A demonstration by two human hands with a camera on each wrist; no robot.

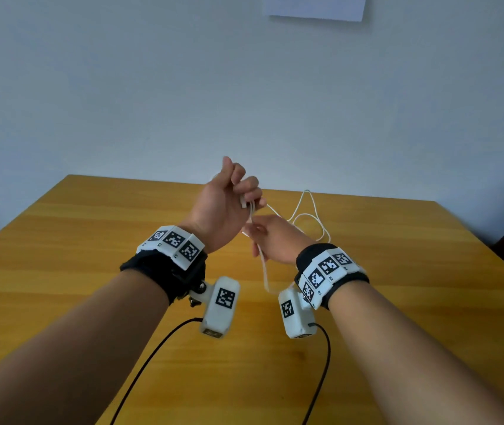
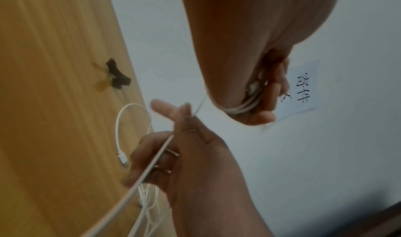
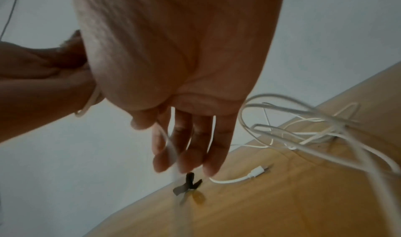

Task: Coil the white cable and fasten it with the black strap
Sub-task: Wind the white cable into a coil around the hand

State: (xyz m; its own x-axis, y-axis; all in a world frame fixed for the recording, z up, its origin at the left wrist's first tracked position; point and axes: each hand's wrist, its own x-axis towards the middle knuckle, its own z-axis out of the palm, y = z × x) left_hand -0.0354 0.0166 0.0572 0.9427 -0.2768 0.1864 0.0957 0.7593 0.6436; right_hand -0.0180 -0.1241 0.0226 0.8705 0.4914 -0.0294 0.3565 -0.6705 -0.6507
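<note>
I see my left hand point(image 1: 220, 207) up in the air, with its fingers point(image 2: 269, 93) curled round a few loops of the white cable point(image 2: 238, 109). The cable is thin, smooth and white. One end plug sits tucked inside those curled fingers.

From there the cable runs down to my right hand point(image 1: 275, 240), just below and beside the left one. In the left wrist view the right fingers point(image 2: 165, 108) pinch the cable between thumb and first finger, and the cable slides across the palm. In the right wrist view the other fingers hang long and loose, a little apart.

Past the right fingers, the rest of the cable lies in a messy, loopy pile on the yellow wooden tabletop point(image 1: 91, 240). Its other end, a small white plug point(image 3: 259, 170), lies flat on the tabletop below the fingertips.

The black strap point(image 3: 188, 184) is small and dark, with bent, floppy ends. It lies on the tabletop near the far edge, close to the plug, and no fingers touch it.

A white paper point(image 2: 303, 89) with black writing hangs on the wall behind the left fingers.
</note>
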